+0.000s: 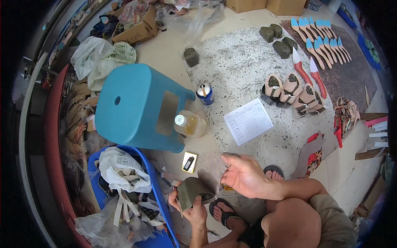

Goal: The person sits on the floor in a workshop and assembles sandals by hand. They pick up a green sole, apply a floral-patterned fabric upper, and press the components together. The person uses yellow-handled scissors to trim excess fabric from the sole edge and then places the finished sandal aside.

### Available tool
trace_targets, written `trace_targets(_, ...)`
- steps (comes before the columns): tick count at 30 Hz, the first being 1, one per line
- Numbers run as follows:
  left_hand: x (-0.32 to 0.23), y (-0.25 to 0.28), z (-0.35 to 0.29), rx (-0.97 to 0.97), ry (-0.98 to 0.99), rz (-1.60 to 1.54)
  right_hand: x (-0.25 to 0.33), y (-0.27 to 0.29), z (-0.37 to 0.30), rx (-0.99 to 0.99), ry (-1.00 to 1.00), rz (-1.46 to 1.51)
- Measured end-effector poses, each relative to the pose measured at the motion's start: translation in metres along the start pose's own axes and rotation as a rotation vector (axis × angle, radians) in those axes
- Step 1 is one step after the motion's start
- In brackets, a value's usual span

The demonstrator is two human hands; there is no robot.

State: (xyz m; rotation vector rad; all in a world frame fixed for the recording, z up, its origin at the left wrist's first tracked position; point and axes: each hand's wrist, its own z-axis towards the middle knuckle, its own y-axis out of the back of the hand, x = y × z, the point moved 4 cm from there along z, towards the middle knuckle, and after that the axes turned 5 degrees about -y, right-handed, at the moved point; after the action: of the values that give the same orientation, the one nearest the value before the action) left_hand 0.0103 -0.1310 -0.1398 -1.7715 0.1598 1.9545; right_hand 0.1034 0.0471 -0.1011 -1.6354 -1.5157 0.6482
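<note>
My left hand (193, 213), low in the middle, grips a dark olive shoe last (189, 191), thumb on its near side and fingers round its left. Beside the last, a grey-brown piece of rough sheet material (210, 168) stands up, with a ragged right edge. My right hand (246, 175) pinches that edge between thumb and fingers. Whether the sheet is fixed to the last cannot be made out. Just beyond my left hand lies a black lighter (189, 162) on a small yellow-and-white card or pack (184, 167).
A teal stool (124, 107) and blue bin (155, 186) stand left. Near the stool are a bottle (192, 125) and can (205, 99). Ahead, a stained board (231, 62) bears a written sheet (249, 121), strapped lasts (291, 91), red-handled knives (318, 80) and several blue-tipped insoles (322, 49).
</note>
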Motion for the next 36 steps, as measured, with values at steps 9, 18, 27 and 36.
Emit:
trace_targets(9, 0.003, -0.005, -0.003, 0.035, 0.034, 0.035, 0.000, 0.001, -0.001, 0.048, 0.006, -0.007)
trace_targets(18, 0.006, -0.004, -0.004, 0.037, 0.057, 0.120, -0.002, -0.007, -0.004, 0.023, 0.016, -0.184)
trace_targets(27, 0.006, -0.007, -0.005, 0.085, -0.032, 0.276, -0.005, -0.012, -0.003, -0.006, 0.101, -0.708)
trace_targets(36, -0.002, -0.015, 0.000, 0.208, -0.194, 0.441, -0.008, -0.018, 0.003, 0.104, 0.364, -1.011)
